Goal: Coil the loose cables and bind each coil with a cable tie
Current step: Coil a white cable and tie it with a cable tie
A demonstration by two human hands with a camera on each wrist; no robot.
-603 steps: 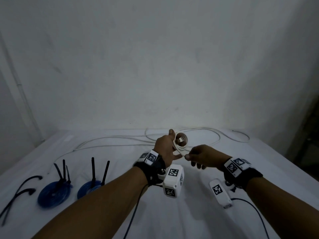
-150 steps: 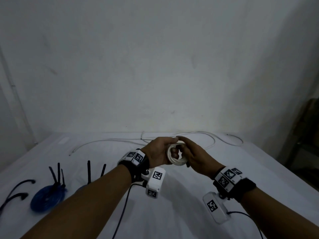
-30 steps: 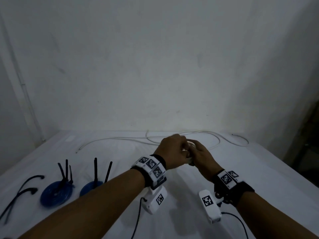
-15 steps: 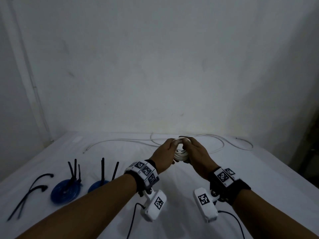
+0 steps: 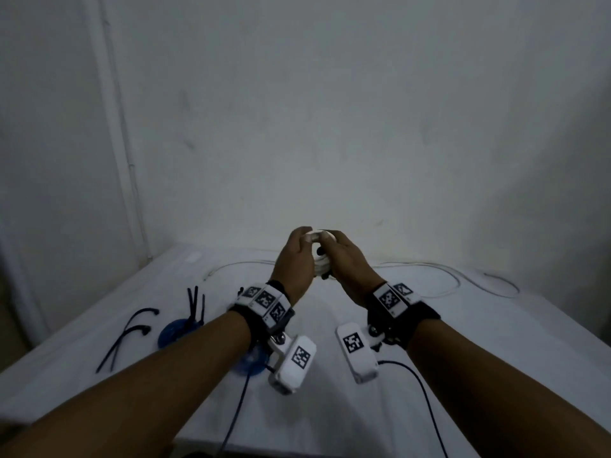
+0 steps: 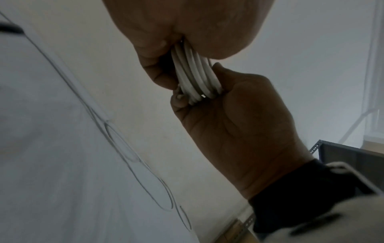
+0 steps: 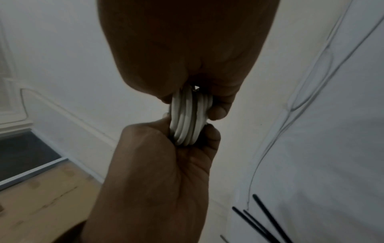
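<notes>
A small white cable coil [image 5: 320, 266] is held up over the table between both hands. My left hand [image 5: 297, 251] grips its left side with curled fingers, and my right hand [image 5: 342, 254] grips its right side. In the left wrist view several white turns of the coil [image 6: 195, 77] run from my left hand [image 6: 187, 24] down into the right hand [image 6: 239, 123]. The right wrist view shows the same coil [image 7: 187, 120] pinched between my right hand [image 7: 187, 49] and left hand [image 7: 162, 164]. A small dark bit [image 5: 320, 250] shows between the hands; I cannot tell what it is.
On the white table [image 5: 496, 342] a loose white cable [image 5: 453, 279] trails along the back. At the left lie a blue coil with black ties [image 5: 175, 330], a second blue coil [image 5: 253, 363] half hidden by my left arm, and loose black ties [image 5: 129, 332].
Both hands have lifted the white coil higher above the table, staying closed together round it. Nothing on the table has moved.
</notes>
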